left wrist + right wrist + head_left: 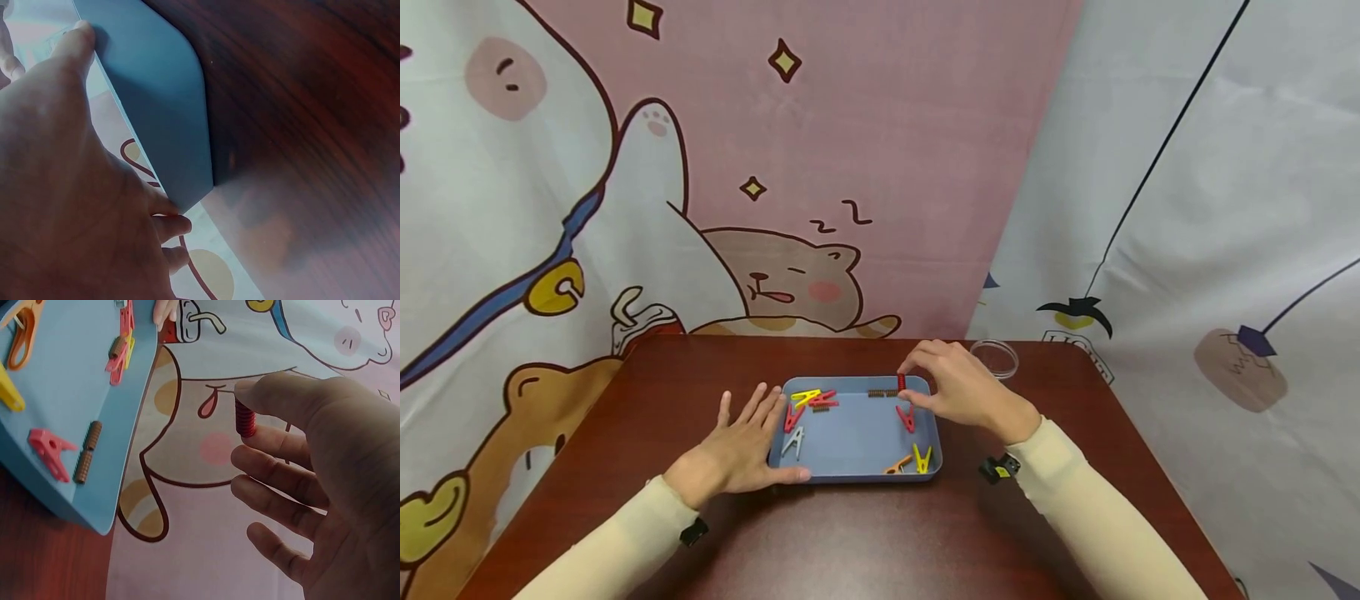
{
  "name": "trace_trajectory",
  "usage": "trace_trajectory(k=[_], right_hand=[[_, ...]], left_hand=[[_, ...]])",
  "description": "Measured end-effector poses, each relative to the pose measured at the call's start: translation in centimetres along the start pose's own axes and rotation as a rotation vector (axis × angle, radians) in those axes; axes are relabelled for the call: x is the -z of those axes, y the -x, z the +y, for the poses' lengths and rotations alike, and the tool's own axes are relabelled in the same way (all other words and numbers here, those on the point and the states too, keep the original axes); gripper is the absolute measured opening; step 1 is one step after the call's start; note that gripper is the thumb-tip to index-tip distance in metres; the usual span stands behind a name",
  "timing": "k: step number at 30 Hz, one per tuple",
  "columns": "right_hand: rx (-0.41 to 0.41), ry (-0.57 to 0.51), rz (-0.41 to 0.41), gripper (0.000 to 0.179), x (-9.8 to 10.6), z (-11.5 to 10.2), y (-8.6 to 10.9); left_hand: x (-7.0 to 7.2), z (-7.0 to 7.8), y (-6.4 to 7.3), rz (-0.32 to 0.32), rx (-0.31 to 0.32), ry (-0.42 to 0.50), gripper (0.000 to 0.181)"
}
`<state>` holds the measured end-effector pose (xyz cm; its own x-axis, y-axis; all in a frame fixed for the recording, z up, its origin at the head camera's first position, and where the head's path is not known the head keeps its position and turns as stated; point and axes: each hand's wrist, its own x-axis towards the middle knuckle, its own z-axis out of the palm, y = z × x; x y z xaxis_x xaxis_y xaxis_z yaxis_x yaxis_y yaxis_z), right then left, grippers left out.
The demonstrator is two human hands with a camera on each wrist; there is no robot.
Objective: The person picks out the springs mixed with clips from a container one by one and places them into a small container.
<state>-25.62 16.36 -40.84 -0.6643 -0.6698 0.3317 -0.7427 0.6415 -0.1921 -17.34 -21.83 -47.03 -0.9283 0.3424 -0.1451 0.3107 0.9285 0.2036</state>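
Between thumb and index fingertip, my right hand [961, 390] pinches a red coil spring [245, 420], held upright over the back right of the blue tray [850, 440]; its other fingers are spread. My left hand [736, 452] rests at the tray's left end, fingers spread along the side and thumb on the front rim. Below the right hand, two brown springs [87, 453] lie end to end along the tray's back wall, near a red clothespin [906, 418]. By the left fingers lie another red clothespin [792, 417] and a white clothespin [793, 442].
A yellow clothespin [922, 459] and an orange clothespin [898, 466] lie in the tray's front right corner. At its back left are a yellow clothespin [806, 397], a red one and a brown spring [822, 409]. A clear round dish [995, 359] stands behind the right hand.
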Motion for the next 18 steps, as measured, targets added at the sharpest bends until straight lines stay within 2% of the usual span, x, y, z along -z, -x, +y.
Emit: trace_trajectory(k=[18], right_hand=[[-0.112, -0.023, 0.04, 0.036, 1.6, 3.4, 2.5]], left_hand=[[-0.2, -1.1, -0.3, -0.024, -0.025, 0.032, 0.138]])
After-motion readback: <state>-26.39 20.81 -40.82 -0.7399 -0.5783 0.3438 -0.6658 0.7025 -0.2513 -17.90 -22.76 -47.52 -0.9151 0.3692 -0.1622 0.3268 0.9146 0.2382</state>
